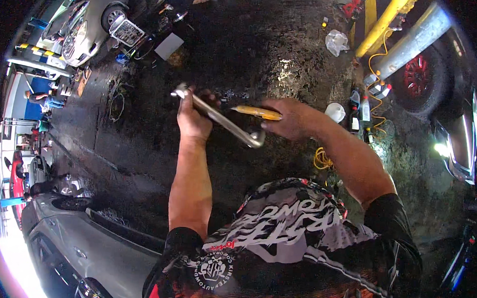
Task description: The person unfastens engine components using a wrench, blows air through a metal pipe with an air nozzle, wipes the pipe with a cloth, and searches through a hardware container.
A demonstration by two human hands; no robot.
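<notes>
My left hand [193, 120] is closed around a long silver metal bar [221, 120] with a rounded, knob-like end and a forked-looking other end. It slants down to the right across the space before my chest. Closed on a yellow-handled tool with a short narrow tip, my right hand [290, 119] is just right of the bar. The tool [256, 112] points left toward the bar and looks apart from it. Whether it is a screwdriver or a knife I cannot tell. Some fingers of both hands are hidden or blurred.
Dark, wet-looking floor [142, 150] lies below. A grey car [106, 244] stands at lower left, a red-rimmed wheel [416, 75] at right beside a yellow post [382, 25]. Bottles [365, 109] and a yellow hose [323, 159] are on the right. A person [45, 99] is far left.
</notes>
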